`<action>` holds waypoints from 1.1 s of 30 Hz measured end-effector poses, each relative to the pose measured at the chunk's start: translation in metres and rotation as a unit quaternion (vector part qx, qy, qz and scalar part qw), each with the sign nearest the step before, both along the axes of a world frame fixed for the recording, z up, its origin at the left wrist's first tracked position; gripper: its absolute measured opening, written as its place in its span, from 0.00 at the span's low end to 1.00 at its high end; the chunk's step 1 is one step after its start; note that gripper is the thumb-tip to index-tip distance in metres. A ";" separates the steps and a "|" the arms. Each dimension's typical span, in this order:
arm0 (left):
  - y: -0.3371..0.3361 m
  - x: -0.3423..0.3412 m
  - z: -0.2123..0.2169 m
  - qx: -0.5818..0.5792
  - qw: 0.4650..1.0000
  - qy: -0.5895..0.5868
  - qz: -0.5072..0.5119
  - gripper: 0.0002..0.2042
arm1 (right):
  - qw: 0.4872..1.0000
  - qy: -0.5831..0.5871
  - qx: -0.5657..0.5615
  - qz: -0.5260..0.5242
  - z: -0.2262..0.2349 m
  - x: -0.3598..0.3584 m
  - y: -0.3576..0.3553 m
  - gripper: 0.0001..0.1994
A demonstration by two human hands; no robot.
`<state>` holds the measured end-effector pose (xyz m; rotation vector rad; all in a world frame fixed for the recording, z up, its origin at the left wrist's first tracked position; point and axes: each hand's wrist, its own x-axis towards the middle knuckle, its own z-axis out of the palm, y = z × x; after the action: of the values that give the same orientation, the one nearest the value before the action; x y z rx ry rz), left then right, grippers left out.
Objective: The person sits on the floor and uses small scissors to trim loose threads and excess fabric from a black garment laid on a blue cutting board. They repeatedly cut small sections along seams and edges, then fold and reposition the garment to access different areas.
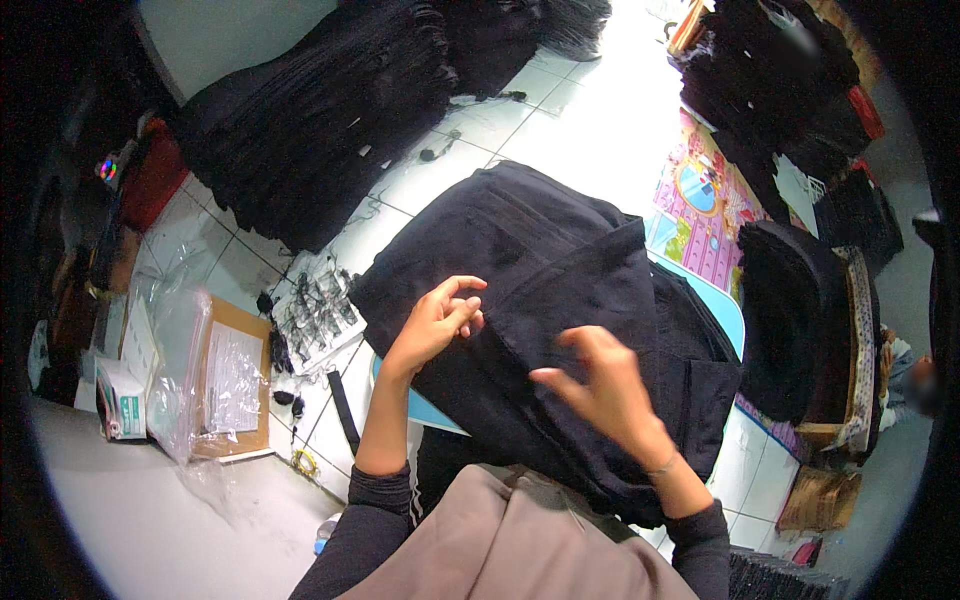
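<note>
Black garments (560,260) with stitched seams and a patch-like pocket lie in a loose stack in front of me, one folded over another. They cover most of a low table (703,200) with a light-blue edge and a colourful cartoon print. Over the left part of the top garment, my left hand (436,325) has its fingers curled in toward the thumb. Whether thread or cloth is between them is too small to tell. To its right, my right hand (605,390) hovers above the black cloth, slightly blurred, thumb and fingers apart, holding nothing.
A long heap of black garments (330,110) lies at the far left on white floor tiles (445,160). More black piles (790,310) stand at right. Black thread scraps lie on a white sheet (312,305) at left, near a brown board (255,345) and clear plastic (185,370).
</note>
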<state>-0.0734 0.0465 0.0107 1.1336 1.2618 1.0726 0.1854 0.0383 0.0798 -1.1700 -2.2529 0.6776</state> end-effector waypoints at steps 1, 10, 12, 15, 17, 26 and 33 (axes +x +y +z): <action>-0.002 -0.004 -0.002 0.014 0.998 -0.061 -0.021 0.15 | 0.999 -0.012 0.039 0.019 -0.009 -0.022 0.000 0.15; -0.009 0.005 -0.009 0.093 0.989 0.066 0.089 0.13 | 0.912 0.236 -0.280 -0.184 -0.058 -0.012 0.025 0.05; -0.011 0.008 -0.001 0.060 0.988 0.136 0.043 0.13 | 0.981 0.147 -0.105 -0.070 -0.056 -0.019 0.015 0.10; -0.013 0.013 0.014 0.033 0.984 0.171 -0.019 0.12 | 0.998 0.052 -0.004 0.021 -0.053 -0.037 -0.006 0.23; -0.014 0.021 0.020 -0.003 1.000 -0.010 -0.027 0.18 | 0.999 -0.020 0.020 0.015 -0.052 -0.045 -0.017 0.27; -0.011 0.004 0.005 0.079 0.975 0.021 0.204 0.11 | 0.854 0.388 -0.134 -0.320 -0.014 0.137 0.015 0.08; -0.021 0.038 0.004 0.100 0.972 0.163 0.136 0.06 | 0.722 0.001 0.306 -0.621 0.010 0.259 -0.015 0.12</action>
<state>-0.0354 0.0259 0.0148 1.3576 1.6323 1.2746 0.4441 0.0236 0.0894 -1.8304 -0.9977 -0.5658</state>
